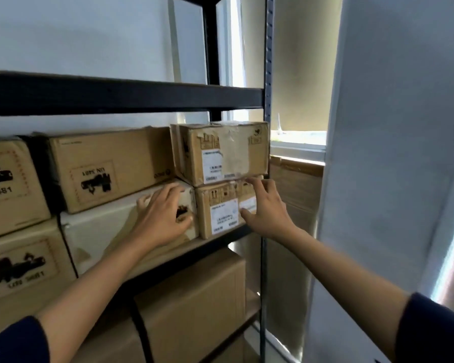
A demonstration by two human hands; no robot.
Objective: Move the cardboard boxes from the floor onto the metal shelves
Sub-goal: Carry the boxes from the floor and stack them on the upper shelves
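Risk — top small box [222, 151] is sitting stacked on the lower small box [224, 209] at the shelf [228, 233] edge | right hand [266, 205], fingers spread, is touching the lower box | left hand [163, 214] is lying flat on the white box [102, 226] | a shove could be tipping the stack off.

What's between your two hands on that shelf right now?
In the head view, the labelled front of the lower small box lies between the left hand on the white box and the right hand.
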